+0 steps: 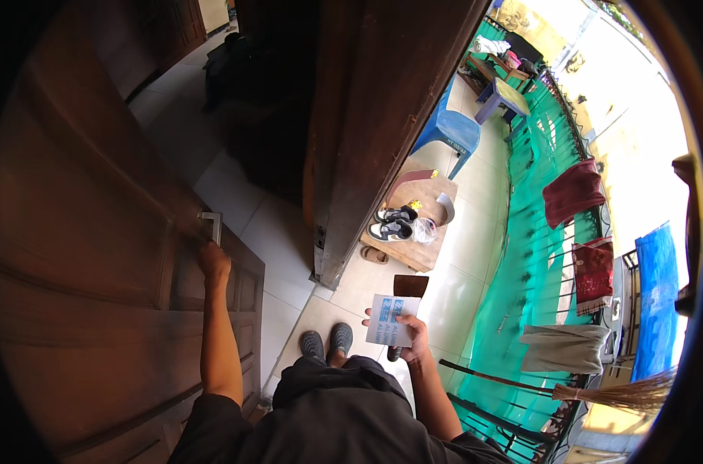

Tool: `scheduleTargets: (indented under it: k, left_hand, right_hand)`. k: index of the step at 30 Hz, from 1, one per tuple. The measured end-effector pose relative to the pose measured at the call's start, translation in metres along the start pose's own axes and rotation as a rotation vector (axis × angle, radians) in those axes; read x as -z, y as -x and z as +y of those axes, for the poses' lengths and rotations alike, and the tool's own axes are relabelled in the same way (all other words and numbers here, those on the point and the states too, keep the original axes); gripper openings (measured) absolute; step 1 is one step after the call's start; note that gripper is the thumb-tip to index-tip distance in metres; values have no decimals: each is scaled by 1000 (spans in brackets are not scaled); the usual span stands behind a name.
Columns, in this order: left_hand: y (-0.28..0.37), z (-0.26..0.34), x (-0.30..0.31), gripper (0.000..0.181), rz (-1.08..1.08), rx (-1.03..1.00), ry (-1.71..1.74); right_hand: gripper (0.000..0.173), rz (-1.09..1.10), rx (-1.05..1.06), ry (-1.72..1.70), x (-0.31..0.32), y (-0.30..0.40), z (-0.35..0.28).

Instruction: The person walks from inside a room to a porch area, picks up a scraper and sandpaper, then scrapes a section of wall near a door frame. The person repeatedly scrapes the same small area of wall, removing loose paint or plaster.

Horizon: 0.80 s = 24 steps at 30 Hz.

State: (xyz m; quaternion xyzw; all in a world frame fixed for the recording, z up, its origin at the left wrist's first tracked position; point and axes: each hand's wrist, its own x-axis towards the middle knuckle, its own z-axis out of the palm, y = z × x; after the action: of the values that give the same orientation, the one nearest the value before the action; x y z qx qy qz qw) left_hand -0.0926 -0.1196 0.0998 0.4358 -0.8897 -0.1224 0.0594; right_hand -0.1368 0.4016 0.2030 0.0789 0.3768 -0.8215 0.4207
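Observation:
My left hand [215, 264] is closed at the metal lever handle [213, 226] of a dark wooden panelled door [96, 249], which stands open inward; its fingers are partly in shadow. In my right hand [412, 336] I hold a flat silvery sheet [391, 321] with blue printing, thumb on top. A dark-handled tool [394, 353] shows below the sheet, in the same hand, and a brown rectangular blade or plate [410, 285] shows beyond its upper edge; whether the two are one tool is hidden.
A dark door frame [360, 116] rises ahead. Beyond it are a low wooden table [412, 252] with sneakers [391, 231] and a plastic bag, brown sandals [374, 254] on the floor, and a blue plastic chair [453, 130]. At right, cloths hang on a green-netted railing [519, 232] near a stick broom [607, 394].

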Motion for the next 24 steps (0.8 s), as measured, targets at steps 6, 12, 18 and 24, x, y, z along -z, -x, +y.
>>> scheduleTargets:
  k: [6, 12, 18, 24]
  left_hand:
    - [35, 32, -12, 31, -35, -63, 44]
    - [79, 75, -6, 30, -113, -135, 101]
    - [71, 103, 5, 56, -293, -175, 56]
    - [45, 135, -28, 90, -67, 51, 340]
  right_hand:
    - [80, 36, 49, -22, -16, -1, 5]
    - [80, -3, 67, -26, -27, -12, -4]
    - [80, -24, 35, 32, -22, -24, -23]
    - [82, -139, -51, 92, 8, -32, -64]
